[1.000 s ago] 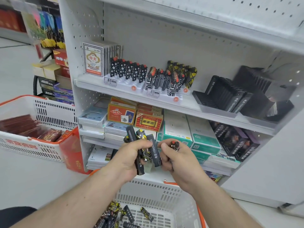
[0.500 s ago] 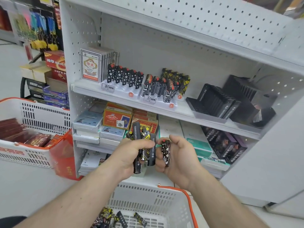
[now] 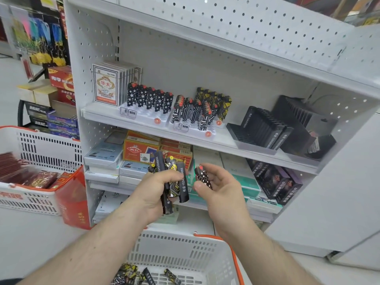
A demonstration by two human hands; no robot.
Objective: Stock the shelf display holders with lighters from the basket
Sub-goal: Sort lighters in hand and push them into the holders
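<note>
My left hand [image 3: 154, 194] grips a bundle of lighters [image 3: 171, 179], black ones with white print and yellow-patterned ones, below the middle shelf. Beside it my right hand [image 3: 218, 188] pinches a single black lighter with white diamonds and a red cap [image 3: 202, 177]. On the shelf above stand two white display holders: the left holder [image 3: 144, 116] carries star-patterned lighters [image 3: 150, 98], the right holder [image 3: 193, 130] carries circuit-patterned lighters [image 3: 197, 110]. The white basket [image 3: 185, 251] below my arms holds several loose lighters [image 3: 131, 274].
Black display trays [image 3: 263, 128] sit at the right of the shelf. Card boxes [image 3: 107, 85] stand at its left end. The lower shelf is packed with boxed goods [image 3: 141, 149]. A second white basket [image 3: 41, 153] with red packs stands at the left.
My right hand has drawn the single diamond-patterned lighter away from the bundle and lifted it slightly. The view has tilted up toward the shelf.
</note>
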